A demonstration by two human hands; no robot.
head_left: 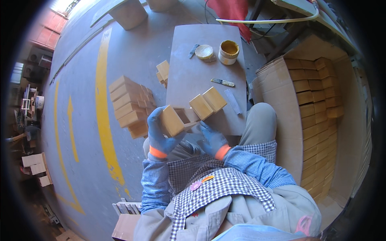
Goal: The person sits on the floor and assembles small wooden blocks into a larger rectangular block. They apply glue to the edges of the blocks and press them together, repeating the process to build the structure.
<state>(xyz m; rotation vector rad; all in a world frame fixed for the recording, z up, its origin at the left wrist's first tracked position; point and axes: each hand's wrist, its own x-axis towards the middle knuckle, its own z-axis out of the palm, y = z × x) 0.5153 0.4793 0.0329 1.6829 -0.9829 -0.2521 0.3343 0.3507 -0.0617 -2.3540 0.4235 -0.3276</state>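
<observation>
Block (172,121) is clasped by the left hand (160,131), its front slanting lengthwise down and rightward; the right hand (213,139) is held lower right, its grip unclear.

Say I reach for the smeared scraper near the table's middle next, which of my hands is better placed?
Probably your right hand: it looks nearer the scraper, while your left hand is holding a wooden block. Whether the right also touches that block is unclear.
</observation>
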